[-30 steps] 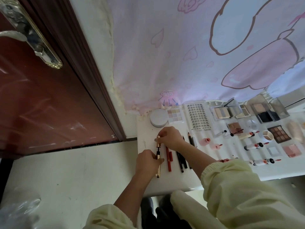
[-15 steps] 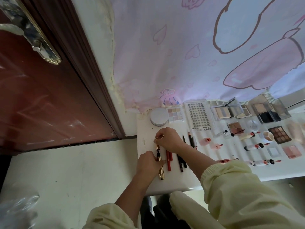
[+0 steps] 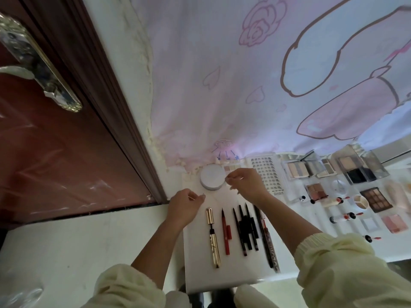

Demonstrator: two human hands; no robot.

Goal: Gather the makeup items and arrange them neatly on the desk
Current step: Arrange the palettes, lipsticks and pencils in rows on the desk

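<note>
Hovering both hands above the desk (image 3: 195, 267), lower centre of frame, touching none of the makeup. Left hand (image 3: 185, 205) is just left of the pen row, fingers curled in, thumb and forefinger tips pinched together. Right hand (image 3: 245, 183) is over the right edge of the round white compact (image 3: 211, 180), same pinch. Could be something very fine between the tips, a hair or thread maybe; cannot tell, too thin to see.

Done, by the look of it:
- Pen-type items sit in a row of near-parallel lines below the hands: gold mascara tube (image 3: 212, 236), red liner pen (image 3: 226, 233), black pencils (image 3: 245, 227), patterned pencil (image 3: 268, 243) furthest right.
- Compact and lash card (image 3: 266, 174) sit at the back edge against the printed cloth (image 3: 244, 85).
- Open palettes (image 3: 297, 170) run along the back at right, with a dark eyeshadow palette (image 3: 375, 200), lip tubes (image 3: 342, 216) and pink blush pan (image 3: 393, 223) spread in rough rows on the right side.

Left, as a judgement: little. Black pencils overlap and bunch a bit, and the patterned pencil angles off the others, so some straightening may remain. Right-side items are blurred near the frame edge, alignment there hard to check. Task looks nearly finished.
</note>
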